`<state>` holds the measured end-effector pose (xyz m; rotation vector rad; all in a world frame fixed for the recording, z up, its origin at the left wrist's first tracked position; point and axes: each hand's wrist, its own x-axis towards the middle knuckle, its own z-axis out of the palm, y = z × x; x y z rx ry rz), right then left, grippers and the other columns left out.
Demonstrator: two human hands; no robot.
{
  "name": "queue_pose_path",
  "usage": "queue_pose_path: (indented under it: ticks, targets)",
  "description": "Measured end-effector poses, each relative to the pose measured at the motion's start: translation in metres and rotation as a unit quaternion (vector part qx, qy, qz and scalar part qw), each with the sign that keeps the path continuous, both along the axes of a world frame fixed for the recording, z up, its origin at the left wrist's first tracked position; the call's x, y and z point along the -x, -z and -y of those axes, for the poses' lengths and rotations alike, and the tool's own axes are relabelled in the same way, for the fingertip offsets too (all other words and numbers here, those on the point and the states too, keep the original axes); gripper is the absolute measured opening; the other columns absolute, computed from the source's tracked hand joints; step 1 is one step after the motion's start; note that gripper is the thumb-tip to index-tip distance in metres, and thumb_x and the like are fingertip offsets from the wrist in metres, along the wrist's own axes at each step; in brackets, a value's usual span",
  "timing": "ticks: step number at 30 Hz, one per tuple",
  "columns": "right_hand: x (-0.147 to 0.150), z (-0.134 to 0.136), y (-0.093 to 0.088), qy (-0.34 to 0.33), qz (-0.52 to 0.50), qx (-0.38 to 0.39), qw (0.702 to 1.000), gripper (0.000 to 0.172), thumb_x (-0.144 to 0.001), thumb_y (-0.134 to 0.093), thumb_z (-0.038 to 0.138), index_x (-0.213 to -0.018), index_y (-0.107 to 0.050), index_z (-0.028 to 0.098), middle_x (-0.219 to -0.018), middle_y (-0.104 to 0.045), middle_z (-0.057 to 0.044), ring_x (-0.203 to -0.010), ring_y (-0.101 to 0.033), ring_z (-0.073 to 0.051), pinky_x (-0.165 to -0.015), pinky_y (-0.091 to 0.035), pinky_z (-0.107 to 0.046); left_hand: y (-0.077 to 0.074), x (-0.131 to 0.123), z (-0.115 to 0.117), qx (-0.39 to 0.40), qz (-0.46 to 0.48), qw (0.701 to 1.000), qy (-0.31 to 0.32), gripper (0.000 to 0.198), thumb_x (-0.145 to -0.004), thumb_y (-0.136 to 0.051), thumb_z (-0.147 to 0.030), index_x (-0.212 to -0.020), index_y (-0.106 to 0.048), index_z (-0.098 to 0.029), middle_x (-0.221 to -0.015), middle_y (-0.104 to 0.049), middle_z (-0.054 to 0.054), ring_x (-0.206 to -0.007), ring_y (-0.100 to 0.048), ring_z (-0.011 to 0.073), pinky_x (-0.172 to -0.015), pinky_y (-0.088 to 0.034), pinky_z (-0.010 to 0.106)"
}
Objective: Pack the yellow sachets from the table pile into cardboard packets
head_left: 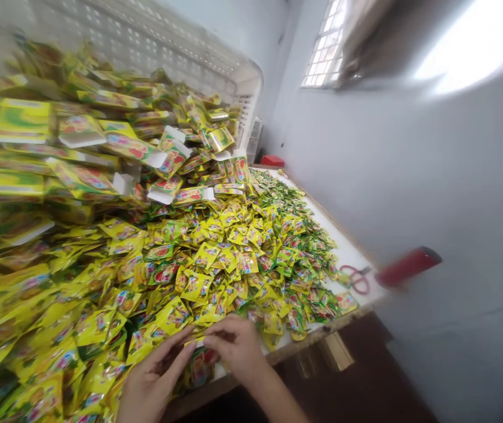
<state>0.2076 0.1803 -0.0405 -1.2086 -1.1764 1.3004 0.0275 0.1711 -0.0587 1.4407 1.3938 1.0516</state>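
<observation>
Near the front edge of the table, my left hand (157, 367) and my right hand (238, 346) meet at a small printed carton (201, 365). Its upper edge, yellow and white, is pinched between the fingertips of both hands. Red and green print shows on its front; the fingers cover part of the top, so I cannot tell whether its flap is closed. All around the hands lie small yellow candy sachets (196, 285), heaped thickly. Green sachets (304, 273) are mixed in toward the right side of the pile.
A white perforated plastic crate (251, 88) at the back left holds many yellow cartons (22, 120), some with flaps open. Red-handled scissors (359, 281) and a dark red cylinder (409, 266) are at the right table edge. A pale wall (432, 176) rises beyond.
</observation>
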Motion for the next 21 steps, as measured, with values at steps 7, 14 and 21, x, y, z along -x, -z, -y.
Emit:
queue_pose_path:
  ticks: [7,14,21]
  targets:
    - [-0.013,0.002,-0.005,-0.028,0.07,-0.09,0.993,0.02,-0.073,-0.076,0.039,-0.079,-0.077,0.02,-0.075,-0.065,-0.003,-0.062,-0.061,-0.015,-0.055,-0.051,-0.025,0.006,0.011,-0.004,-0.283,-0.135,0.942,0.118,0.03,-0.082,-0.067,-0.026,-0.111,-0.07,-0.031,-0.107,-0.074,-0.001,-0.098,-0.071,0.0179,-0.092,-0.055,0.026]
    - [-0.008,0.036,0.011,-0.029,0.158,-0.26,0.952,0.022,-0.087,-0.06,0.018,-0.104,-0.071,0.025,-0.099,-0.063,-0.007,-0.086,-0.062,-0.017,-0.077,-0.051,-0.028,0.017,0.013,0.011,-0.343,-0.16,0.913,0.154,0.038,-0.085,-0.063,-0.018,-0.12,-0.063,-0.029,-0.119,-0.069,0.002,-0.104,-0.069,0.0176,-0.092,-0.055,0.023]
    - [-0.098,-0.014,-0.018,0.087,0.4,-0.318,0.855,0.052,-0.084,-0.042,0.003,-0.123,-0.062,0.031,-0.118,-0.058,-0.008,-0.111,-0.051,-0.024,-0.094,-0.044,-0.041,0.032,0.002,0.013,-0.283,-0.218,0.914,0.191,0.049,-0.087,-0.058,-0.021,-0.134,-0.05,-0.034,-0.123,-0.065,0.002,-0.111,-0.064,0.0188,-0.093,-0.054,0.024]
